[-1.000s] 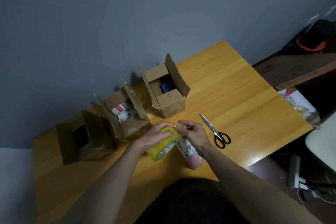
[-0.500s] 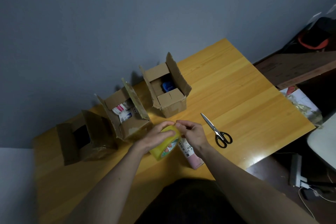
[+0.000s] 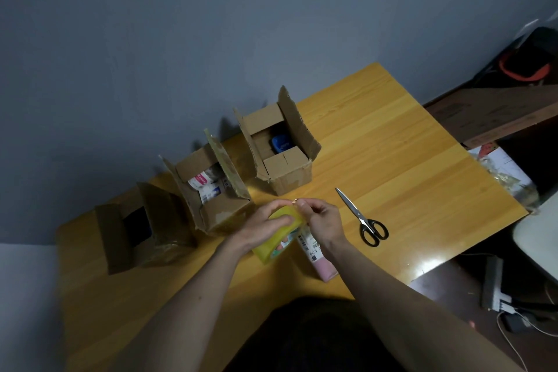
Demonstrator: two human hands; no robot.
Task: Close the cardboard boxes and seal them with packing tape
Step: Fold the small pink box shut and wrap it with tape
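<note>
Three open cardboard boxes stand in a row along the wall: a dark left box (image 3: 133, 229), a middle box (image 3: 211, 190) with white packets inside, and a right box (image 3: 280, 145) holding a blue item. My left hand (image 3: 262, 226) grips a yellow roll of packing tape (image 3: 280, 243) above the table. My right hand (image 3: 323, 220) pinches at the roll's top edge, where the tape end lies. All box flaps stand up.
Black-handled scissors (image 3: 362, 217) lie on the wooden table (image 3: 392, 160) right of my hands. A pink-and-white packet (image 3: 318, 257) lies under my right wrist. Beyond the table's right edge are a white chair (image 3: 537, 238), cables and clutter on the floor.
Both hands and the tape roll stay in nearly the same place; my right fingers have shifted slightly on the roll's edge. The boxes and scissors have not moved.
</note>
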